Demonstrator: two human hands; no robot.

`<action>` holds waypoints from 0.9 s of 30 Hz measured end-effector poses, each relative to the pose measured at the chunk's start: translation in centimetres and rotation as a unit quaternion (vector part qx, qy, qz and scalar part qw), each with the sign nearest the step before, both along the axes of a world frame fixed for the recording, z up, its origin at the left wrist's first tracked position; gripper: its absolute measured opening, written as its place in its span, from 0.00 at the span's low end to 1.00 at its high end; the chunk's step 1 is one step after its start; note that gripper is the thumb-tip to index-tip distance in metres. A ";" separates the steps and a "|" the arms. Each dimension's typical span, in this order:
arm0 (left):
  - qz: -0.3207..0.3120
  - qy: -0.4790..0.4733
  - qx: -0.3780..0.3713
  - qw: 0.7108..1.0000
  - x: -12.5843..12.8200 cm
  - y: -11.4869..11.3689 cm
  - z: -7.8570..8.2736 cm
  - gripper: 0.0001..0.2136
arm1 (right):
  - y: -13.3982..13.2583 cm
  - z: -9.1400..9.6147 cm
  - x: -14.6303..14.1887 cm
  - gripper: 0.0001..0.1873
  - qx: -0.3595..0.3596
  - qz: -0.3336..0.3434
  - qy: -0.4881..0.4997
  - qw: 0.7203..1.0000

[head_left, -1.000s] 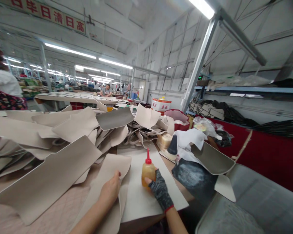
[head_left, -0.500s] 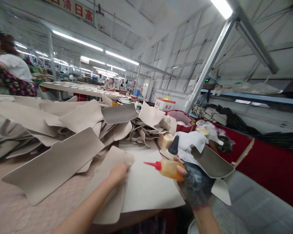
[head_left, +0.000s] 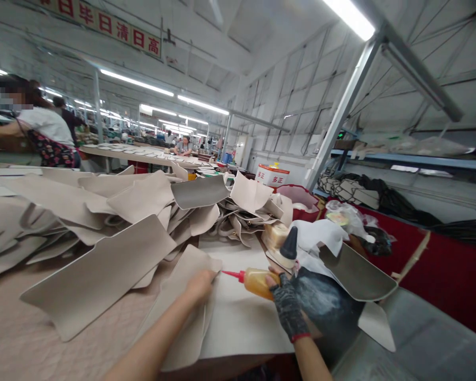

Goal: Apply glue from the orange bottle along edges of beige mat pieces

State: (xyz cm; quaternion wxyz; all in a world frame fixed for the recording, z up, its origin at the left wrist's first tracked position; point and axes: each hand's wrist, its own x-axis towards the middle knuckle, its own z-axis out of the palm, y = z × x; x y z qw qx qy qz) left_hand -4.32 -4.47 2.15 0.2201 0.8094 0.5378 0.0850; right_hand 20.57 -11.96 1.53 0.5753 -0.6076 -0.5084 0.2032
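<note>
My right hand (head_left: 284, 302), in a dark fingerless glove, is wrapped round a squeeze bottle (head_left: 257, 282) of amber liquid, probably glue. Its red pointed nozzle reaches left, close to the fingers of my left hand (head_left: 200, 286). That bare hand is closed on the upper right edge of a beige leather-like panel (head_left: 184, 312), with the fingertips partly hidden. The panel lies partly over a white sheet (head_left: 241, 325) at the table's front. Whether the nozzle touches the panel I cannot tell.
A heap of beige panels (head_left: 143, 196) covers the back and left of the table (head_left: 11, 323). On the right stand a dark cone-shaped cap (head_left: 289, 244), a yellowish block (head_left: 276, 234) and a curved grey panel (head_left: 359, 272). A co-worker (head_left: 49, 129) is at the far left.
My right hand has moved left with the bottle, bringing its nozzle up to my left hand at the panel's edge. The whole view has shifted slightly.
</note>
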 end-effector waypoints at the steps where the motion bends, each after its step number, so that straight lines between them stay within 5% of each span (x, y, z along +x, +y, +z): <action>1: 0.006 -0.001 -0.012 1.000 0.0 0.2 0.1 0.20 | 0.2 -0.3 -0.3 0.29 -0.003 -0.004 -0.004 1.000; 10: 0.010 -0.017 -0.050 0.999 -0.2 1.3 -0.3 0.20 | 3.0 -2.5 -0.3 0.24 0.037 0.004 -0.084 0.996; 19: 0.004 -0.024 -0.056 0.998 -0.2 1.1 0.1 0.21 | 5.2 -2.0 -0.5 0.18 0.121 0.029 -0.174 0.977; 24: 0.007 -0.022 -0.055 0.998 -0.2 1.0 0.4 0.22 | 4.5 0.6 -0.5 0.19 0.111 0.022 -0.173 0.978; 27: 0.005 -0.022 -0.058 0.998 -0.2 1.2 0.2 0.22 | 3.5 3.3 0.9 0.23 0.067 0.003 -0.078 0.995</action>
